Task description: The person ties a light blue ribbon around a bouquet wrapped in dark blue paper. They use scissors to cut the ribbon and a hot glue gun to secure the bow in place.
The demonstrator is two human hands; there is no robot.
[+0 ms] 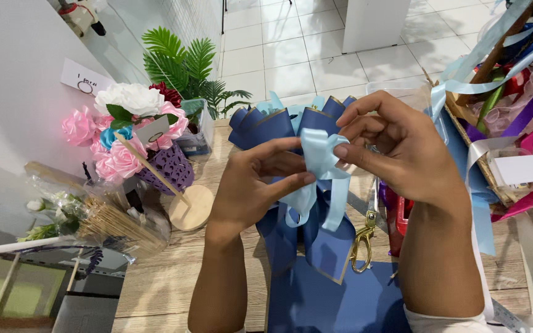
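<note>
— What are the two hands doing?

— Both are pinched on a pale blue satin ribbon [319, 154] folded into loops. The left hand [251, 185] grips it from the left with thumb and forefinger closed on the fold; the right hand [396, 148] nips its top from the right with narrow fingertips.

— And where is the ribbon?

— Held up above the middle of the wooden counter [174, 271], just in front of a dark navy ribbon bow with gold edging [279, 123]. Its loose tails hang down over the navy loops below.

— What lies under it?

— A navy sheet of wrapping paper [334, 302] at the counter's near edge, with gold-handled scissors [362, 243] lying just right of the bow's lower loops.

— Anything at the sides?

— Towards the left edge stands a bouquet of pink and white fabric roses in a purple lattice holder [137, 135], a round wooden disc with a stick [191, 206] beside it. At the right edge, a woven basket of mixed coloured ribbons [513, 92] spills over.
</note>
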